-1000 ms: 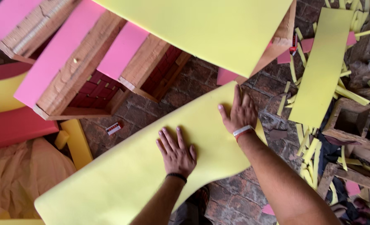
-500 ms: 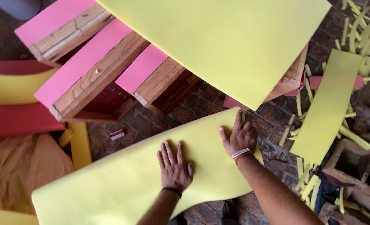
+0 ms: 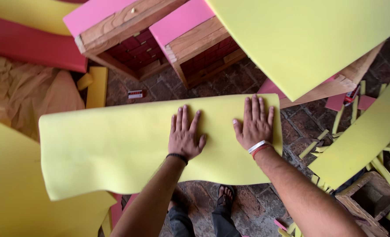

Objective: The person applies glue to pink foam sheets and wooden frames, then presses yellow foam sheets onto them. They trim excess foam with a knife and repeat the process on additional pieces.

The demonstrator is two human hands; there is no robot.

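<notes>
Two flat palms press on a yellow foam sheet (image 3: 129, 149) stretched across the middle of the frame: the left hand (image 3: 185, 137) near its centre, the right hand (image 3: 255, 125) by its upper right corner. Neither grip is clenched; fingers lie spread, grasping nothing. The sheet looks light, soft and floppy, sagging at its lower left edge, so it is probably best taken along two edges. Pink-topped wooden frames (image 3: 195, 39) stand above.

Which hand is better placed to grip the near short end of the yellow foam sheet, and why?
Right. The right hand lies flat by the yellow foam sheet's right end; the left hand rests nearer its middle.
</notes>
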